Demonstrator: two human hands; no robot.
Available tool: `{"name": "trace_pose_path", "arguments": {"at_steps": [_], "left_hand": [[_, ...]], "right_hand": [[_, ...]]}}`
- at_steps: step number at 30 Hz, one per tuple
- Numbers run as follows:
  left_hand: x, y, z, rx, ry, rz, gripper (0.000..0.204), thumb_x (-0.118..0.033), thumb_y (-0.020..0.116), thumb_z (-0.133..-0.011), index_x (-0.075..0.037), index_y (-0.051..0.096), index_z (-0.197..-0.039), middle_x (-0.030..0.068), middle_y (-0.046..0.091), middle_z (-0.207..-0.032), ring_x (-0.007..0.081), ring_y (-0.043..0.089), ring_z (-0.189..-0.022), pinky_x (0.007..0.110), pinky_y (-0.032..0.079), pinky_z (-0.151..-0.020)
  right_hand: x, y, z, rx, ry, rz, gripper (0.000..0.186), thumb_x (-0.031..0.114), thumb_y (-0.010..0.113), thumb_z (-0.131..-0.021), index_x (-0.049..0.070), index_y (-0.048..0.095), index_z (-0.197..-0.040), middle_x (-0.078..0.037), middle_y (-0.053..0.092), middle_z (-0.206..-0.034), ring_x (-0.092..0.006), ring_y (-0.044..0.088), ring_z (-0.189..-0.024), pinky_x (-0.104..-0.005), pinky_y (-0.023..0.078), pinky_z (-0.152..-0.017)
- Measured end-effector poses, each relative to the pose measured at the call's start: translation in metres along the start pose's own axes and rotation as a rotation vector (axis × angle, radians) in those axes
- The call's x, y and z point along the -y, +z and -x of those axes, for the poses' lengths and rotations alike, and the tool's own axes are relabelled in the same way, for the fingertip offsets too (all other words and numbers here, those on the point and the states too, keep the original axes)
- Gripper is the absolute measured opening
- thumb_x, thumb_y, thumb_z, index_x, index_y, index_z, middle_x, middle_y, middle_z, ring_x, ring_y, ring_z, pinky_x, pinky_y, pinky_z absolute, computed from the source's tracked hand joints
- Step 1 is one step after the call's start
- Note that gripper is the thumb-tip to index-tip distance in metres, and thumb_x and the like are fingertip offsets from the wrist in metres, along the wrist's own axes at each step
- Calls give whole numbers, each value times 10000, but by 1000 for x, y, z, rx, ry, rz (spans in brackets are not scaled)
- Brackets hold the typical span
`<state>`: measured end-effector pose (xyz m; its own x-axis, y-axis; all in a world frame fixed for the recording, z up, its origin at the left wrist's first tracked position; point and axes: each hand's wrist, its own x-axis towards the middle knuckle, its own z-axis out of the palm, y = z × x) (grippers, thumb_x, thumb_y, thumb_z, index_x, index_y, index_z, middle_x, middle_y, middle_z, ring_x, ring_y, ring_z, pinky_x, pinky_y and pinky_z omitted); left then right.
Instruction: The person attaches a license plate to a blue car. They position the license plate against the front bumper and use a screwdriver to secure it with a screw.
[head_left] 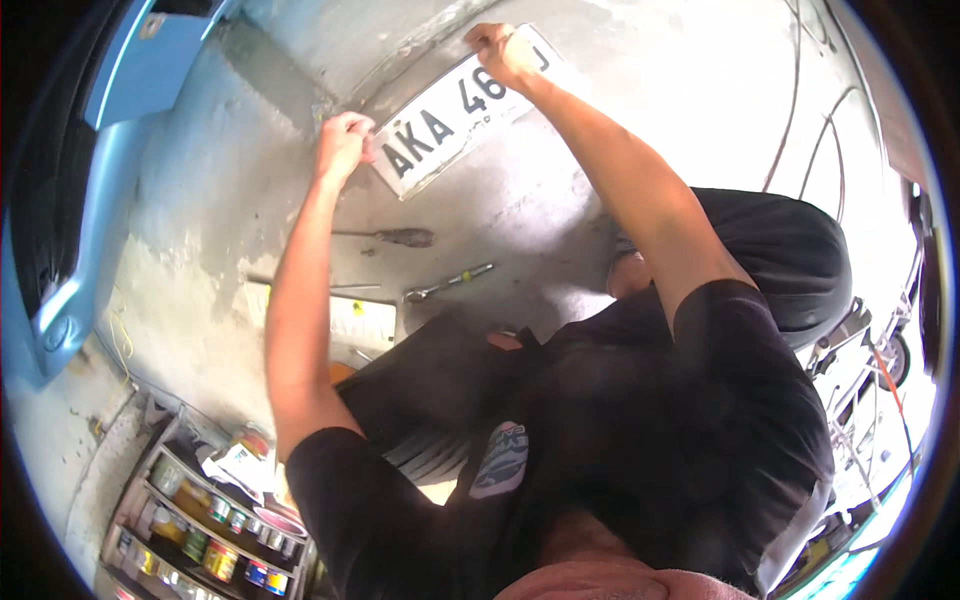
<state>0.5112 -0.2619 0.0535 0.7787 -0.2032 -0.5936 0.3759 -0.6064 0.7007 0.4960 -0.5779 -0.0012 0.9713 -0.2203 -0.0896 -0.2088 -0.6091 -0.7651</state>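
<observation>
Lic. plate (460, 120) runs from by L hand (345, 142) to under R hand (508, 58), slanting up to R — can't tell if flat on floor (230, 200) or lifted. L fingers curled at plate's L end, pinch unclear. R fingers bent at plate's far edge — can't tell if clamped. Below plate in view: dark-handled tool (407, 237), then green-banded ratchet-type wrench (450, 283). Blue vehicle panel (140, 85) well L of plate.

Bold black letters and digits on a white plate (462, 114), small lettering on a shirt emblem (500, 461)
</observation>
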Motion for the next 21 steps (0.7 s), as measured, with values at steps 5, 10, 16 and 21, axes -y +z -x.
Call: {"name": "trace_pose_path", "arguments": {"at_steps": [5,10,16,21], "left_hand": [[55,49,-13,-380,385,-676,212,-65,669,-875,-10,726,-1073,226,727,-870,409,718,-826,465,590,-807],[38,70,0,-404,274,-671,177,-84,695,-846,-26,717,-1012,222,743,-916,424,723,-930,504,567,-841],[53,66,-8,-436,301,-666,284,-129,698,-854,-50,735,-1124,219,747,-940,426,715,-961,506,556,-865],[21,73,-18,-550,380,-387,303,-143,664,-903,-35,731,-1179,254,725,-1058,448,681,-1036,495,533,-933]], "right_hand": [[-84,-48,-27,-97,127,498,229,222,712,-927,85,769,-1101,-185,747,-1074,-313,734,-992,-405,578,-895],[-89,-41,-12,-79,172,498,293,265,798,-849,60,776,-1058,-207,751,-1039,-353,729,-983,-421,575,-897],[-109,-38,-42,-3,400,127,239,134,718,-841,-14,773,-1021,-183,760,-887,-217,731,-862,-369,578,-795],[-62,-91,-20,-15,160,-393,210,124,663,-907,3,770,-1042,-117,764,-918,-194,704,-846,-332,565,-812]]}}
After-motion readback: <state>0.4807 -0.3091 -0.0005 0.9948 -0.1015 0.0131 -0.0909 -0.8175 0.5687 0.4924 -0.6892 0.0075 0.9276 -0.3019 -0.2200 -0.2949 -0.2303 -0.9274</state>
